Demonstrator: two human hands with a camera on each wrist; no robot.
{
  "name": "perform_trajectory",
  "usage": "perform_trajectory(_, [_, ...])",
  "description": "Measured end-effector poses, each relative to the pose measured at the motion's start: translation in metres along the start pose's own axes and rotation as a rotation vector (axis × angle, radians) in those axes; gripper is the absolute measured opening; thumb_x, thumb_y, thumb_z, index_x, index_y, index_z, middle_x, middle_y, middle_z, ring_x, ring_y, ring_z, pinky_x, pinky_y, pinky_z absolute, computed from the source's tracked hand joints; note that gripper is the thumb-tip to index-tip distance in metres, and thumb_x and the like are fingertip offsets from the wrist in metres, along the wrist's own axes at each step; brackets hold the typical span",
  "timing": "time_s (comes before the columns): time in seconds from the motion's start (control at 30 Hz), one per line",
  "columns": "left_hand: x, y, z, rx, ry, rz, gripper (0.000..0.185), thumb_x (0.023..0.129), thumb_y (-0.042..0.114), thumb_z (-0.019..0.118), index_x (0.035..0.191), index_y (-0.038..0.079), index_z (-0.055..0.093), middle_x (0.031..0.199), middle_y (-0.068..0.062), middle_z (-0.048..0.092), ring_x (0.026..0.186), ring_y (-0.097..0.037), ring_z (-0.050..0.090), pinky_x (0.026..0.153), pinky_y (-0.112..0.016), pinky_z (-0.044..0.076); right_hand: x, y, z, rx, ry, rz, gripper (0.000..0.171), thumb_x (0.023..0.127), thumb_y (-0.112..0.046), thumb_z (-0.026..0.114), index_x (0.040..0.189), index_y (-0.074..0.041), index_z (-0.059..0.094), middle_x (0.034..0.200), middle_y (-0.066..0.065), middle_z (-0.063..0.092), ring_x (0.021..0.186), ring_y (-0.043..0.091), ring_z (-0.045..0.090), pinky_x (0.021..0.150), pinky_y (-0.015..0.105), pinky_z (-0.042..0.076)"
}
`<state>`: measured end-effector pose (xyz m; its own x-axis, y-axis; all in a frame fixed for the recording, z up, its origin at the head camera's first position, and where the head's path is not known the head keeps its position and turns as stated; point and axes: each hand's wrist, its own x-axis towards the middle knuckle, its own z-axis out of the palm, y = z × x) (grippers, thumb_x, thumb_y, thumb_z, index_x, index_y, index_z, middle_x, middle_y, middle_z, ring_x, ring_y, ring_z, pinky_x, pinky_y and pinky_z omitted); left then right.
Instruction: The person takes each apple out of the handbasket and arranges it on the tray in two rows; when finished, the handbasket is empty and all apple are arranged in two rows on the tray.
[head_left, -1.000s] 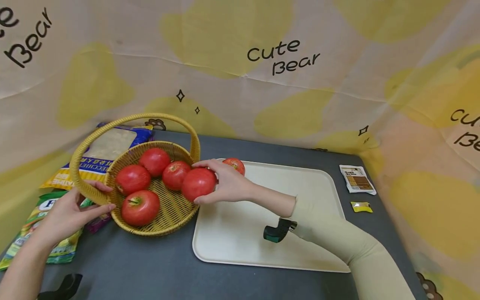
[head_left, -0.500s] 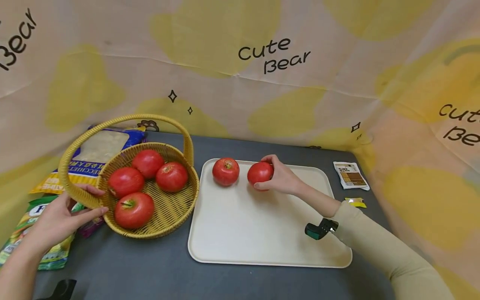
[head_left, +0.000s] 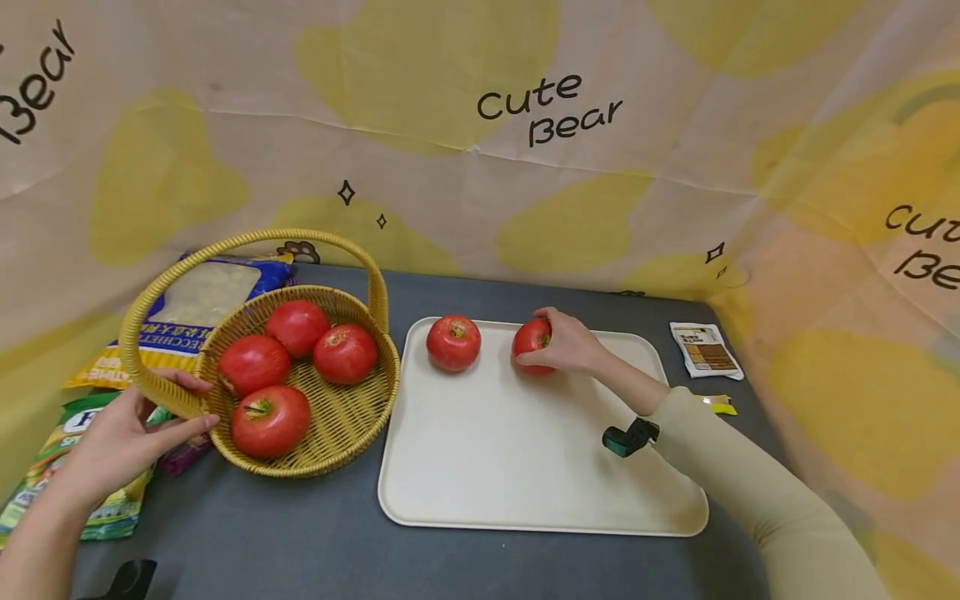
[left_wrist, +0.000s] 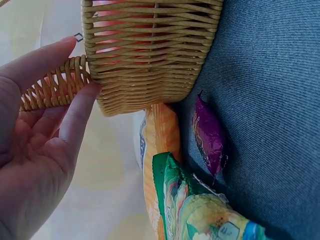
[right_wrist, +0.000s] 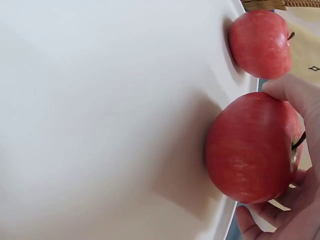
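Observation:
In the head view, my left hand point(head_left: 120, 437) holds the base of the handle point(head_left: 133, 333) of a yellow wicker basket point(head_left: 341, 429), thumb and fingers on either side of it. Several red apples point(head_left: 270, 421) lie in the basket. Over the back of a cream tray point(head_left: 517, 467), my right hand point(head_left: 573, 346) grips a red apple point(head_left: 529, 342) from its right side. The right wrist view shows this apple point(right_wrist: 250, 150) close over the tray, stem toward the palm. To its left, a second apple point(head_left: 453, 343) sits on the tray.
A blue-and-yellow bag point(head_left: 210, 292) and a green bag point(head_left: 112, 508) lie left of the basket, with a small purple packet point(left_wrist: 210, 135) beside them. Right of the tray are a white-and-brown packet point(head_left: 707, 350) and a small yellow packet point(head_left: 720, 405). A patterned cloth point(head_left: 420, 167) hangs behind.
My right hand has carried the apple from the basket's right rim rightward to the tray's back, then slightly farther right. My left hand stays on the handle.

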<state>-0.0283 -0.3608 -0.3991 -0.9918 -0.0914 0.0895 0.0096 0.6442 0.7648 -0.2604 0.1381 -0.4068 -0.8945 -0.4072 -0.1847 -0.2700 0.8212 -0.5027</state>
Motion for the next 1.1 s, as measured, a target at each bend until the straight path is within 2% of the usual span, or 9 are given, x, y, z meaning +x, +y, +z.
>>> perform_trajectory(0.2, [0.000,-0.001,0.001,-0.017,-0.003,0.029,0.038,0.087,0.012,0.075,0.117,0.004,0.053,0.109,0.002,0.058,0.107,0.009,0.042,0.079,-0.005,0.028,0.006,-0.005,0.005,-0.054,-0.009,0.011,0.078,0.073,-0.050,0.077,0.131,-0.007,0.046,0.116,0.011,0.057,0.109,0.030,0.049,0.081,0.042,0.052])
perform_trajectory(0.4, [0.001,0.000,-0.001,-0.022,-0.009,0.012,0.038,0.087,0.013,0.075,0.118,0.004,0.053,0.110,0.000,0.057,0.107,0.007,0.042,0.078,-0.007,0.029,0.005,-0.008,0.004,-0.082,-0.010,-0.024,0.078,0.073,-0.050,0.077,0.131,-0.007,0.048,0.119,0.010,0.057,0.111,0.030,0.048,0.083,0.042,0.050])
perform_trajectory(0.53, [0.000,0.000,-0.001,-0.024,-0.009,-0.004,0.039,0.088,0.015,0.074,0.119,0.005,0.052,0.112,0.000,0.057,0.107,0.007,0.041,0.078,-0.009,0.030,0.005,-0.016,0.004,-0.115,0.076,-0.126,0.073,0.075,-0.049,0.076,0.130,-0.007,0.054,0.127,0.011,0.056,0.119,0.031,0.043,0.085,0.045,0.050])
perform_trajectory(0.63, [-0.001,0.000,-0.001,-0.023,-0.007,-0.009,0.040,0.088,0.015,0.074,0.119,0.005,0.052,0.112,0.001,0.057,0.108,0.007,0.041,0.078,-0.010,0.030,0.003,-0.032,0.005,-0.114,0.158,-0.214,0.061,0.078,-0.044,0.075,0.125,-0.009,0.060,0.131,0.009,0.055,0.124,0.030,0.041,0.087,0.046,0.051])
perform_trajectory(0.77, [-0.001,0.000,0.000,-0.023,-0.005,-0.010,0.040,0.088,0.016,0.074,0.119,0.005,0.052,0.111,-0.001,0.058,0.107,0.006,0.042,0.078,-0.010,0.031,0.000,-0.062,0.013,-0.035,0.192,-0.354,0.040,0.083,-0.032,0.075,0.116,-0.011,0.066,0.123,0.006,0.060,0.119,0.026,0.048,0.089,0.044,0.049])
perform_trajectory(0.93, [-0.001,-0.001,-0.001,-0.018,0.004,-0.003,0.040,0.087,0.016,0.075,0.118,0.006,0.052,0.109,0.001,0.059,0.105,0.007,0.042,0.077,-0.010,0.031,-0.002,-0.107,0.033,0.098,0.092,-0.556,0.030,0.085,-0.024,0.075,0.110,-0.009,0.068,0.106,0.004,0.065,0.102,0.022,0.058,0.085,0.036,0.050])
perform_trajectory(1.1, [-0.002,-0.002,-0.001,-0.027,-0.001,0.014,0.038,0.088,0.014,0.074,0.119,0.007,0.052,0.110,0.001,0.059,0.107,0.008,0.042,0.078,-0.009,0.030,0.002,-0.162,0.055,0.185,-0.114,-0.677,0.034,0.086,-0.025,0.074,0.116,-0.010,0.067,0.107,0.003,0.065,0.096,0.020,0.057,0.080,0.024,0.049])
